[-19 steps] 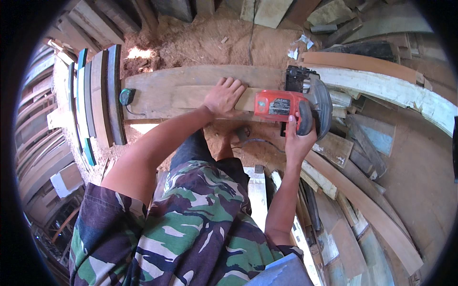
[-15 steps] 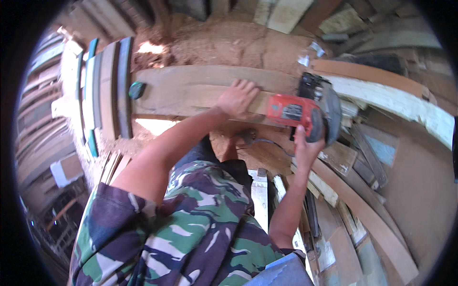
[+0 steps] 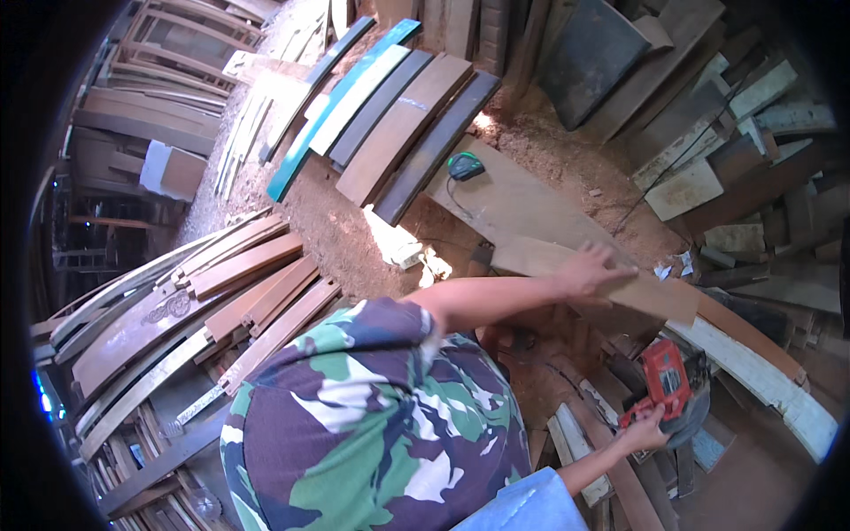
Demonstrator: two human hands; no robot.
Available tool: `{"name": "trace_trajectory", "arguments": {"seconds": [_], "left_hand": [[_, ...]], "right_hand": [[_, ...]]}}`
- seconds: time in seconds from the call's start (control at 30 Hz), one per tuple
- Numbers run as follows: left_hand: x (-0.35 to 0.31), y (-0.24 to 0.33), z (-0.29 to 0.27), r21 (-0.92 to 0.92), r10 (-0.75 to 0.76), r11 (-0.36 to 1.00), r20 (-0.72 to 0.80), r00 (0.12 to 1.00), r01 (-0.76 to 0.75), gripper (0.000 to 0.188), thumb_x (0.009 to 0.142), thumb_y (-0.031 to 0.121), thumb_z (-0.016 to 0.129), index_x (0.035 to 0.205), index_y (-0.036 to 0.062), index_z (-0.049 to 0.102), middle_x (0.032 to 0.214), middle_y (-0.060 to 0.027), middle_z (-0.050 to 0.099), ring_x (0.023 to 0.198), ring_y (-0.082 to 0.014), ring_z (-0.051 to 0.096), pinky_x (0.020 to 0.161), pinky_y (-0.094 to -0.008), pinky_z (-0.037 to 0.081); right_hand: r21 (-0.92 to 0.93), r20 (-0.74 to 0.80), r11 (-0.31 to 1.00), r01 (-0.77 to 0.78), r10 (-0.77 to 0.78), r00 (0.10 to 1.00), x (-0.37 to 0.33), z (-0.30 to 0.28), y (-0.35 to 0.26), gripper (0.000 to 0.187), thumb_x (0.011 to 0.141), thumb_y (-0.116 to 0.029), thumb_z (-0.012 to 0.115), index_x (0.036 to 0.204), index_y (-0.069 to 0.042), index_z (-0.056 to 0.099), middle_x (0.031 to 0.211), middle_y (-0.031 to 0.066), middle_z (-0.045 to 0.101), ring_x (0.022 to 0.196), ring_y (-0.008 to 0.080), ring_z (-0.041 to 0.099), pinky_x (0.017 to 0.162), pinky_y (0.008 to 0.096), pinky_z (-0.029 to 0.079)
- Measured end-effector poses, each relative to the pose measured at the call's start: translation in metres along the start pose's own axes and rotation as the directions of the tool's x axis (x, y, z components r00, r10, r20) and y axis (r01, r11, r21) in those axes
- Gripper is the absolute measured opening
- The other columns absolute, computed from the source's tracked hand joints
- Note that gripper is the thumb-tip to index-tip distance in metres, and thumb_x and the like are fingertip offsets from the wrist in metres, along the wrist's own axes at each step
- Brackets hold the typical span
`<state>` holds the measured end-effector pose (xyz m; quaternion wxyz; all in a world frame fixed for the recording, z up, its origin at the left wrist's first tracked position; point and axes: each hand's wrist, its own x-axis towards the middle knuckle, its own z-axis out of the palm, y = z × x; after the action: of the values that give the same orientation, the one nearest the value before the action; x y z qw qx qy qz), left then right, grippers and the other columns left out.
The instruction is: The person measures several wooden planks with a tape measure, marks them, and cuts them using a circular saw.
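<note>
My right hand [image 3: 645, 432] grips the handle of a red circular saw [image 3: 666, 380] with a dark blade guard. The saw is held off to the right, apart from the wood. On a narrow plank [image 3: 651, 296] lies my left hand [image 3: 593, 274], fingers spread over its upper face. That plank rests along a wider board [image 3: 540, 199], and its right end is blurred. A dark tape measure [image 3: 465, 165] with a green edge sits at the wider board's far left end.
Several painted and bare boards [image 3: 407, 124] lie side by side across the upper middle. Stacked lumber [image 3: 257, 265] fills the left, and leaning panels [image 3: 593, 62] stand at the back. Offcuts and a long white-edged beam [image 3: 753, 372] lie to the right.
The view has swung left. The saw has come away from the plank, toward me and to the right, still in my right hand. My left hand stays on the plank.
</note>
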<state>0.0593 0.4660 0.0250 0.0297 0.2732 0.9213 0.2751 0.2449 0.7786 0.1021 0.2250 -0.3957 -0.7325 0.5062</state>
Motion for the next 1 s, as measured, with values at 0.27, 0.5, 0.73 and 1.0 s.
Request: {"name": "trace_trajectory", "arguments": {"seconds": [0.27, 0.5, 0.73, 1.0], "left_hand": [[-0.124, -0.159, -0.162, 0.0, -0.586, 0.74, -0.489, 0.646, 0.672, 0.085, 0.079, 0.06, 0.083, 0.155, 0.0315, 0.054, 0.106, -0.0167, 0.053, 0.1, -0.0346, 0.051, 0.09, -0.0482, 0.042], [-0.145, -0.258, -0.193, 0.085, -0.657, 0.563, -0.558, 0.507, 0.822, 0.081, 0.081, 0.061, 0.081, 0.153, 0.0314, 0.057, 0.109, -0.015, 0.055, 0.104, -0.0331, 0.054, 0.092, -0.0494, 0.039], [-0.129, -0.289, -0.176, 0.042, -0.678, 0.51, -0.595, 0.431, 0.859, 0.084, 0.08, 0.059, 0.082, 0.154, 0.0298, 0.054, 0.123, -0.0223, 0.058, 0.112, -0.0392, 0.055, 0.098, -0.0533, 0.04], [-0.134, -0.308, -0.161, 0.124, -0.667, 0.517, -0.562, 0.49, 0.847, 0.077, 0.085, 0.057, 0.08, 0.152, 0.0309, 0.054, 0.133, -0.0302, 0.055, 0.125, -0.0499, 0.051, 0.107, -0.0727, 0.036]], "right_hand": [[-0.168, -0.256, 0.986, -0.017, -0.027, 0.966, -0.04, -0.05, -0.067, 0.032, 0.098, -0.004, 0.067, 0.13, -0.004, 0.07, 0.076, 0.0048, 0.063, 0.054, 0.0098, 0.05, 0.048, 0.0258, 0.043], [-0.085, -0.314, 0.996, -0.016, -0.012, 0.949, -0.079, -0.052, -0.113, 0.034, 0.098, -0.002, 0.066, 0.131, 0.002, 0.067, 0.073, 0.0029, 0.06, 0.054, 0.0087, 0.047, 0.047, 0.025, 0.037], [-0.077, -0.419, 0.995, -0.06, 0.022, 0.908, -0.138, -0.042, -0.144, 0.028, 0.099, -0.005, 0.066, 0.126, -0.003, 0.072, 0.063, 0.0001, 0.049, 0.051, 0.0105, 0.045, 0.047, 0.0274, 0.041], [-0.055, -0.577, 0.979, -0.195, 0.128, 0.807, -0.171, -0.063, -0.121, 0.014, 0.096, -0.007, 0.073, 0.107, 0.0, 0.073, 0.067, -0.0019, 0.053, 0.055, 0.008, 0.049, 0.048, 0.0277, 0.042]]}}
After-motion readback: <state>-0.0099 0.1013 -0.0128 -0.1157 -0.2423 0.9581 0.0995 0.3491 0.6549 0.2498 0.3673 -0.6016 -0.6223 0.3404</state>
